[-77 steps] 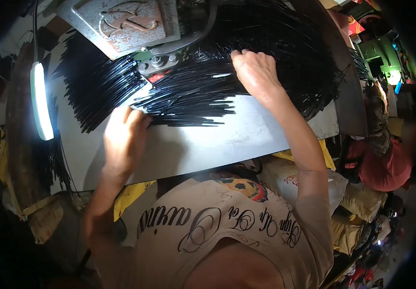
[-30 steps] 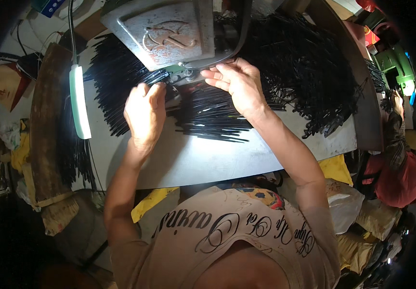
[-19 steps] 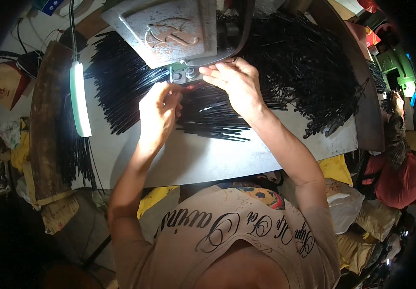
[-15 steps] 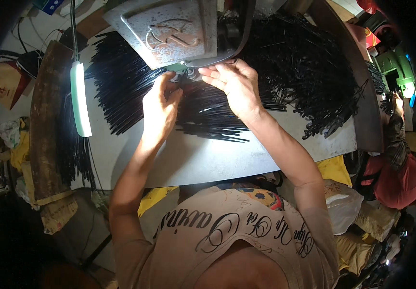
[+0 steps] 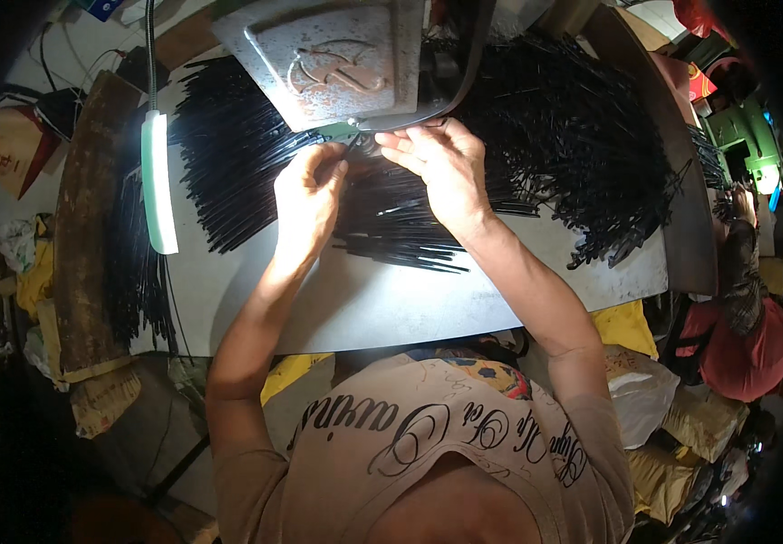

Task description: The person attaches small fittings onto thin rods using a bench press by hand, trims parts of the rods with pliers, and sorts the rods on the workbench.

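Just below a grey metal machine head (image 5: pixel 337 68) with a raised umbrella emblem, both hands are at its work point. My left hand (image 5: pixel 308 186) is closed in a pinch, and a thin black rod (image 5: pixel 352 145) sticks up from its fingertips toward the machine. On the other side of the work point, my right hand (image 5: pixel 446 163) has its thumb and fingers drawn together; what they hold, if anything, is too small to make out. Thin black rods (image 5: pixel 237 172) lie in a dense spread behind and under both hands. A further heap of black rods (image 5: pixel 573 136) lies to the right.
A lit lamp (image 5: pixel 158 186) on a bendable neck hangs at the left. The pale tabletop (image 5: pixel 391 304) has a raised wooden edge (image 5: pixel 92 227) on its left. Sacks (image 5: pixel 645 390) stand by the right side. Farther right, another person (image 5: pixel 745 317) works at a green machine (image 5: pixel 745 136).
My left hand has moved slightly right and down, and a thin black rod now shows at its fingertips. My right hand stays nearly in place. The whole view has shifted a little.
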The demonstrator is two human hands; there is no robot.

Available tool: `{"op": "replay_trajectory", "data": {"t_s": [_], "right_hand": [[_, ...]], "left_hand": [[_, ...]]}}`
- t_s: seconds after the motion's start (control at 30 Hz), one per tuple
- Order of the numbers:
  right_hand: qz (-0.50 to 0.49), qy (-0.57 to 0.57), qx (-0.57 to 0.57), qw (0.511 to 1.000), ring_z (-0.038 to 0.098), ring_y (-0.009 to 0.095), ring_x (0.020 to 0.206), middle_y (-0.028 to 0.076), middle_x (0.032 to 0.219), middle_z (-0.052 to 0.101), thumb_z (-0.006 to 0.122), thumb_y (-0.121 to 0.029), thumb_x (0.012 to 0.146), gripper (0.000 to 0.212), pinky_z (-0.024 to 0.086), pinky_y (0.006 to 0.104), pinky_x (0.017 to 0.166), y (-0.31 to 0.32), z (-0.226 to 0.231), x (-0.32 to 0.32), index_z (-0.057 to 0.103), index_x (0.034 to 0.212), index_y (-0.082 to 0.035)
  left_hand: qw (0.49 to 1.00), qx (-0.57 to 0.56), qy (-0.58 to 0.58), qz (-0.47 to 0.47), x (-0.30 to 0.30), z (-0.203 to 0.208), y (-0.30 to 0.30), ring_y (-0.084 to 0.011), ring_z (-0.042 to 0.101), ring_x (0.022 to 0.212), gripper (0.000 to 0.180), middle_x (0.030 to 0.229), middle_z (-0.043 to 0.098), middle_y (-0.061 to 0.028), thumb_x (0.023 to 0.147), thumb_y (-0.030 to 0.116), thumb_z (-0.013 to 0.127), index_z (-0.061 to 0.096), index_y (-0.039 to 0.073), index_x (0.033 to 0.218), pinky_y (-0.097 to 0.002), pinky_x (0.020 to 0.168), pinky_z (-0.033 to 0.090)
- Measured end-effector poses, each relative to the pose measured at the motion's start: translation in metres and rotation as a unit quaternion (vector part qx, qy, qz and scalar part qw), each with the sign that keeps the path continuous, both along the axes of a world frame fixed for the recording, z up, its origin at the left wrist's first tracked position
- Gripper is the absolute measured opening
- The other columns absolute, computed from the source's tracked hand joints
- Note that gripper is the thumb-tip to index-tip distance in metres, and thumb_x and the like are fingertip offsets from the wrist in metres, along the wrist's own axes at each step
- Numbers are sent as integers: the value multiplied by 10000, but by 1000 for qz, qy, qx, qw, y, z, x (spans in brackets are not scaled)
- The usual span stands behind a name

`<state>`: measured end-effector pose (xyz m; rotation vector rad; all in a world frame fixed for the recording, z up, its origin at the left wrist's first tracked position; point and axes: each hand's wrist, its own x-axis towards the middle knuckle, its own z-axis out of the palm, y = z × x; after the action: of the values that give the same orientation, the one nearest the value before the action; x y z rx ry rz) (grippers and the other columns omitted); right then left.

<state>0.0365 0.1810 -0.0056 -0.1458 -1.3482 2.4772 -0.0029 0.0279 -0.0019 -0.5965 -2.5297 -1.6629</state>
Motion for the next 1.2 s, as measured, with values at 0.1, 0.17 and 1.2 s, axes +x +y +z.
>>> {"op": "replay_trajectory", "data": {"t_s": [0.1,0.17,1.2], "right_hand": [[-8,-5,6,1000,595,261,840,184,895,572,454,-57,832,157,499,354,772,0,0,-1,492,906,76],[-12,-21,-2,1000,594,258,837,185,900,570,457,-58,831,156,499,354,770,0,0,-1,495,906,75],[56,-156,58,984,466,49,529,11,679,530,560,-79,774,65,369,167,455,11,25,42,570,796,-19]], "left_hand": [[1000,8,-28,-3,-2,-1,2,-128,562,688,162,799,592,-98,759,6,550,558,-21,918,-244,651,449],[1000,6,-5,-8,-4,-6,2,-132,563,690,159,800,593,-101,754,1,549,557,-22,912,-245,645,449],[795,388,-445,-140,59,11,19,-164,564,629,87,756,567,-99,813,104,533,497,25,826,-279,585,480]]}}
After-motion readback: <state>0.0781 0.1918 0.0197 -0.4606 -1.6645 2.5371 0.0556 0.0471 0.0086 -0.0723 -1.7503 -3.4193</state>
